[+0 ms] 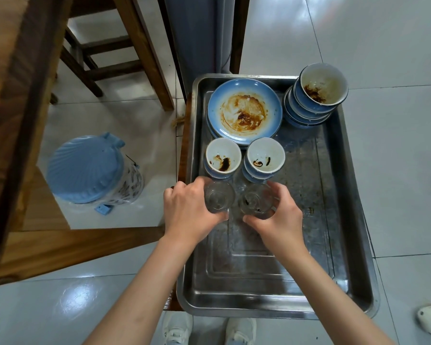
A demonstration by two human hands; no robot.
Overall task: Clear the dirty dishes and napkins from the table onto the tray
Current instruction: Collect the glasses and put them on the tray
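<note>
Our hands each grip a glass.
Left hand [187, 211] wraps one glass [219, 197], right hand [279, 217] another [255, 201], on the tray [334, 245].

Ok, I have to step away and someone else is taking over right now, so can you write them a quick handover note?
Left hand grips a clear drinking glass; right hand grips a second clear glass with dark dregs. Both are at the steel tray, just in front of two small blue cups.
Done: stacked blue plates and stacked blue bowls loaded at the far end.
Left: release the glasses. No napkins are visible; the table is mostly out of view, so check it.
</note>
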